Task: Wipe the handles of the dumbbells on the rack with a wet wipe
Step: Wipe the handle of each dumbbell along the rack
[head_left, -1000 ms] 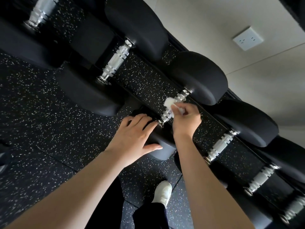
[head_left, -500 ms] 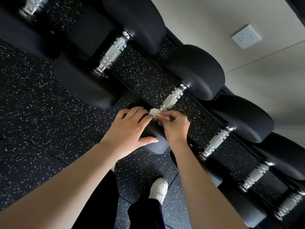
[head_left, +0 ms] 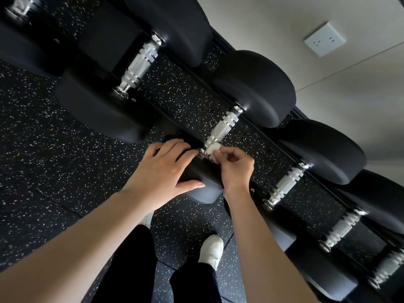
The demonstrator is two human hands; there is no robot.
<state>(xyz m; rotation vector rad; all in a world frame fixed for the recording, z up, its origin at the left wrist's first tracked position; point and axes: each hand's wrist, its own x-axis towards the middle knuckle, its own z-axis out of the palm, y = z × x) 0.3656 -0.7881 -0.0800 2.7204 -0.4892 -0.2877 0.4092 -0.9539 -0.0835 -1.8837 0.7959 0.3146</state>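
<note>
While the left hand point(head_left: 162, 169) rests flat on the near head point(head_left: 204, 182), the right hand point(head_left: 235, 168) pinches the wipe point(head_left: 211, 149) at the handle's point(head_left: 222, 130) near end; next, stroke toward the far head point(head_left: 260, 88).

Taking the dumbbell point(head_left: 222, 127) under the left hand point(head_left: 162, 169) as centre, the wet wipe point(head_left: 212, 149) lies on its handle, a neighbouring dumbbell point(head_left: 137, 66) on the rack point(head_left: 255, 186) sits to its left, another neighbour point(head_left: 286, 184) to its right, the wall socket point(head_left: 324, 39) behind it and a shoe point(head_left: 211, 251) before it.
</note>
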